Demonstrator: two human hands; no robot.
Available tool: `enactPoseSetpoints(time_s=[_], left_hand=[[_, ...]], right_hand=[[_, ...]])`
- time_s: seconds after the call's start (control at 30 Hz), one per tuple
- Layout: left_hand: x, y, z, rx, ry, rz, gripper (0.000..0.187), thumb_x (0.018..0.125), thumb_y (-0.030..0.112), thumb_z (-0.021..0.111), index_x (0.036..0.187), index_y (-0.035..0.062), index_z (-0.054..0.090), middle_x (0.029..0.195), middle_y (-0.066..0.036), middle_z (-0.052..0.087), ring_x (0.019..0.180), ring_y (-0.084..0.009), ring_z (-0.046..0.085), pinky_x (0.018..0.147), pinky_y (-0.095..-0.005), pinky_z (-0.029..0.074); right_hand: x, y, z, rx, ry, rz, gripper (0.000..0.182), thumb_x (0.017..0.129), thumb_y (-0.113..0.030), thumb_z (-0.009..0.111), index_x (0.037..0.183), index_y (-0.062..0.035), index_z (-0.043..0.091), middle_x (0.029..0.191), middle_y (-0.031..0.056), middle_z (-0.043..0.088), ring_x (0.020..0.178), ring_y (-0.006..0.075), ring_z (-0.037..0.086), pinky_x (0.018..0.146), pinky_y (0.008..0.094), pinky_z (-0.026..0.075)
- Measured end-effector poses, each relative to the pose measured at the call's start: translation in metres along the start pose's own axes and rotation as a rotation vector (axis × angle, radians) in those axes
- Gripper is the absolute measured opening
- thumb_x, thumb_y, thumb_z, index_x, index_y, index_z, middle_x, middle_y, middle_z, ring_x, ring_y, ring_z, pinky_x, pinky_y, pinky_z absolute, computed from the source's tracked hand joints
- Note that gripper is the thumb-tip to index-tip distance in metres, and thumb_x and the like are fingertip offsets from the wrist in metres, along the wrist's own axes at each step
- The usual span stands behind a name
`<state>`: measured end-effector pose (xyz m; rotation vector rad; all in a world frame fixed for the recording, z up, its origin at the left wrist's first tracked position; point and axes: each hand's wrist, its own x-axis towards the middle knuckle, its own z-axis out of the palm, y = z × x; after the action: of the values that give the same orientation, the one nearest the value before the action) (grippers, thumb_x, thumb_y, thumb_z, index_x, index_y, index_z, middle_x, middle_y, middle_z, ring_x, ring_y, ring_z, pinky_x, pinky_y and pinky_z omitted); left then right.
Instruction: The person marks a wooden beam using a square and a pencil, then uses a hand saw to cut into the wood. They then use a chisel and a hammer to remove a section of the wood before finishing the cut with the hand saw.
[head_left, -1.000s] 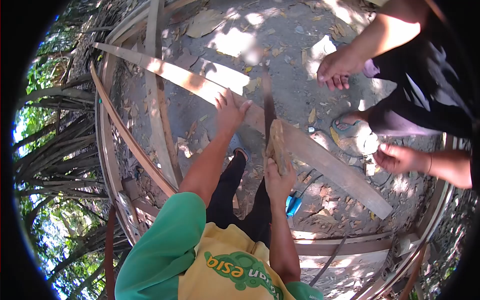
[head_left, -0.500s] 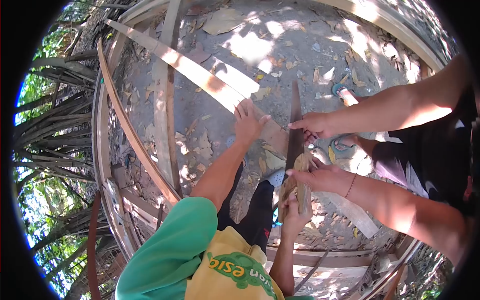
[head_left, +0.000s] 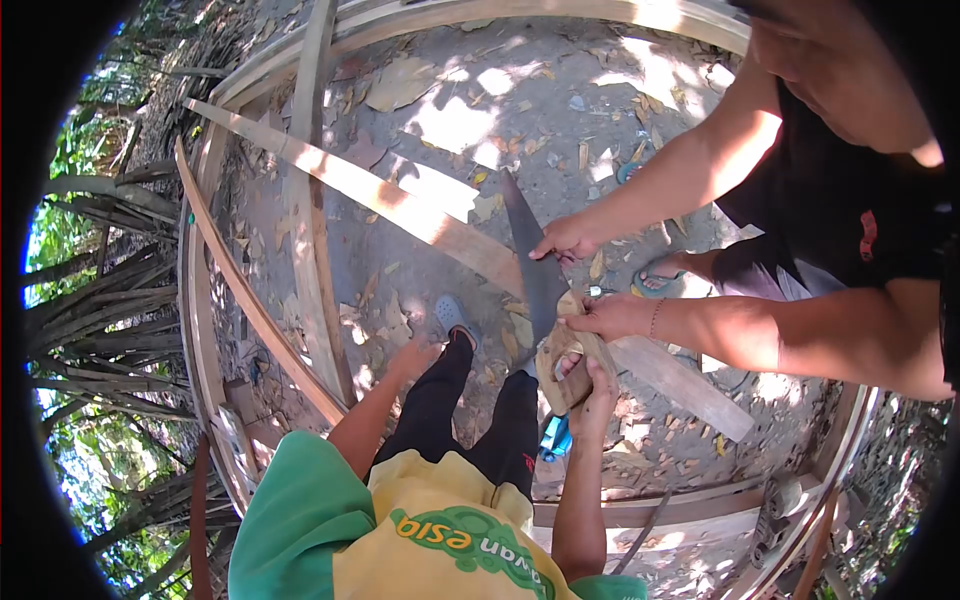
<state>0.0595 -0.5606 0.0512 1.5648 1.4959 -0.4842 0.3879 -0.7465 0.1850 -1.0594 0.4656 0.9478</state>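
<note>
My right hand (head_left: 596, 392) is closed around the wooden handle (head_left: 575, 350) of a handsaw, with fingertips showing through the handle's opening. The dark saw blade (head_left: 538, 255) points up and away, across the end of a long wooden plank (head_left: 400, 208). A co-worker's hand (head_left: 567, 238) pinches the blade, and that person's other hand (head_left: 608, 317) touches the top of the handle. My left hand (head_left: 412, 360) is off the plank, beside my knee. Its fingers are smeared by motion, and nothing shows in it.
The co-worker stands at the right, in sandals. Beyond the saw lies a shorter board (head_left: 680, 385). A beam (head_left: 308, 200) crosses under the plank at the left, and a curved strip (head_left: 245, 280) leans nearby. Long timbers frame the leaf-strewn ground (head_left: 430, 290).
My left hand has left the plank and drawn back toward my knee. The saw has tilted and shifted left in view, still held by my right hand and the co-worker. The view has swung right.
</note>
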Motion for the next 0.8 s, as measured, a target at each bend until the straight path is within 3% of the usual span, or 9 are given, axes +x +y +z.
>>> enactPoseSetpoints(time_s=[0.07,0.17,0.27,0.47,0.67,0.8], left_hand=[[-0.019,-0.022,0.015,0.129,-0.187,-0.005,0.078,0.091,0.061,0.059,0.142,0.0017,0.054,0.142,-0.023,0.056,0.134,-0.0376,0.051,0.112,-0.0418,0.039],[-0.046,-0.033,0.038,0.244,-0.271,-0.003,0.075,0.091,0.061,0.059,0.134,-0.0010,0.060,0.138,-0.020,0.060,0.131,-0.0381,0.055,0.110,-0.0417,0.042],[-0.064,-0.014,0.049,0.175,-0.269,0.047,0.069,0.092,0.059,0.059,0.132,0.0017,0.063,0.135,-0.022,0.062,0.126,-0.0382,0.058,0.108,-0.0426,0.043],[-0.065,0.049,0.048,0.114,-0.233,0.262,0.062,0.093,0.054,0.059,0.126,0.0016,0.066,0.125,-0.023,0.066,0.120,-0.0370,0.061,0.101,-0.0414,0.047],[-0.070,0.089,0.035,0.038,-0.169,0.246,0.055,0.094,0.048,0.062,0.122,0.0007,0.067,0.117,-0.022,0.070,0.113,-0.0375,0.065,0.097,-0.0401,0.049],[-0.072,0.095,0.030,0.162,-0.223,0.278,0.061,0.095,0.049,0.060,0.128,-0.0020,0.064,0.122,-0.023,0.068,0.117,-0.0351,0.064,0.101,-0.0394,0.047]], right_hand=[[0.002,-0.004,-0.007,-0.036,-0.057,0.044,0.022,0.096,-0.009,0.062,0.112,0.0053,0.064,0.089,0.0104,0.070,0.078,0.0184,0.069,0.075,0.0326,0.058],[0.004,-0.001,-0.012,-0.018,-0.091,0.069,0.021,0.095,-0.007,0.063,0.112,0.0055,0.064,0.090,0.0111,0.070,0.079,0.0186,0.069,0.075,0.0321,0.058],[0.003,0.001,-0.011,-0.010,-0.122,0.011,0.024,0.096,-0.013,0.061,0.108,0.0073,0.063,0.089,0.0122,0.068,0.078,0.0216,0.067,0.074,0.0355,0.057],[0.000,0.002,-0.010,-0.005,-0.144,0.029,0.018,0.096,-0.010,0.061,0.104,0.0063,0.063,0.087,0.0111,0.067,0.076,0.0200,0.066,0.071,0.0342,0.056],[0.002,0.014,-0.015,-0.017,-0.177,0.008,0.018,0.095,-0.007,0.064,0.110,0.0020,0.064,0.090,0.0065,0.068,0.078,0.0147,0.066,0.073,0.0289,0.054],[0.004,0.022,-0.019,-0.025,-0.176,0.019,0.026,0.093,-0.006,0.066,0.117,0.0009,0.060,0.092,0.0062,0.067,0.078,0.0129,0.065,0.073,0.0282,0.054]])
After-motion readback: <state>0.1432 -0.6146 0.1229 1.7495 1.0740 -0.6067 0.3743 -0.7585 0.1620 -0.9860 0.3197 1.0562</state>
